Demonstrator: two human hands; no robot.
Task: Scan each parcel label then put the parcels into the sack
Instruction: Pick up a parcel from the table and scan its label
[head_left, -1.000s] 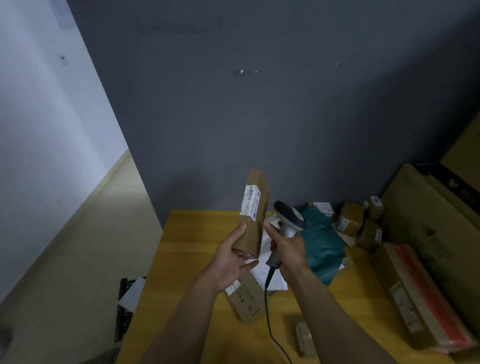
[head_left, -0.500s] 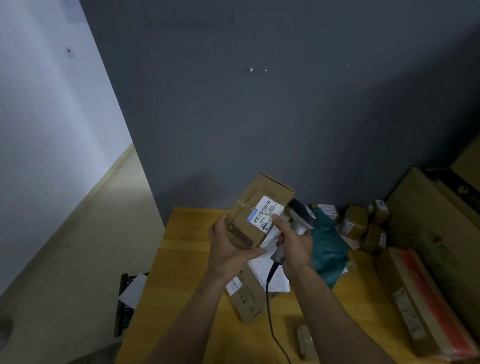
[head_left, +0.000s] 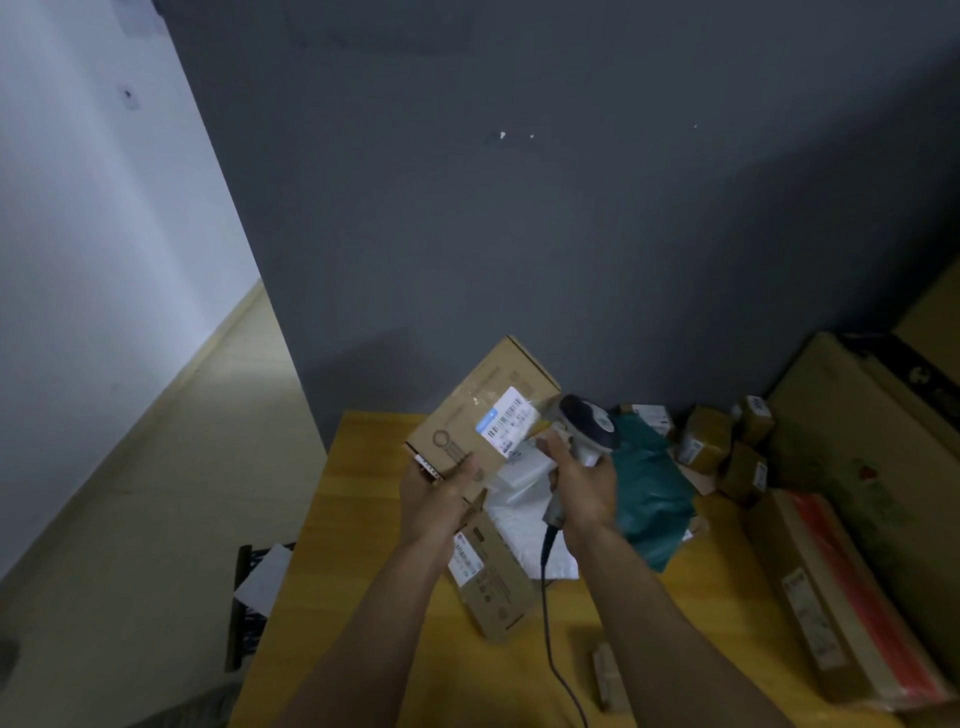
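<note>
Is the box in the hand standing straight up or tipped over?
Tipped. The cardboard box leans slantwise in the left hand, with its far corner highest. Its white label faces up beside the scanner.

One wide-angle view looks from the person's head, facing forward and down, near above the counter (head_left: 363, 519). The forearms enter from 6 o'clock. The left hand (head_left: 441, 493) with a parcel (head_left: 483, 410) and the right hand (head_left: 584, 486) with a scanner (head_left: 589, 423) sit at arm's reach, just below centre. A grey wall (head_left: 519, 234) fills 12 o'clock and the floor (head_left: 182, 493) lies at 8 o'clock.
</note>
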